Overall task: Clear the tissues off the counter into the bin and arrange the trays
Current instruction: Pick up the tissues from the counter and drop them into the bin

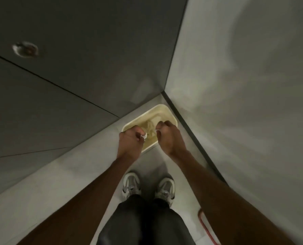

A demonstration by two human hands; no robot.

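Observation, head view, looking straight down. My left hand [130, 141] hangs over the near left rim of the bin [172, 115], fingers curled tight into the palm and gripping a tissue wad [144, 137]; a bit of white shows between the fingers and thumb. My right hand [168, 136] is above the bin's near right side, fingers also curled in, pinching a tissue scrap [157, 129], of which only a thin white edge shows at the fingertips. The two hands are near each other but apart, with the bin's opening visible between them. The bin is cream, rectangular with rounded corners, and stands on the pale floor [50, 183] in the corner where the grey cabinet front [58, 76] meets the light wall [244, 85]. Crumpled tissues [149, 126] lie inside it, at the bottom. A dark strip [186, 124] runs along the foot of the wall just beside the bin. A round fitting [25, 50] sits on the cabinet front, upper left; blurred. My shoes [131, 185] stand side by side just short of the bin, dark trousers [142, 221] above them. A red object [203, 220] lies against the wall at lower right; I cannot tell what it is.
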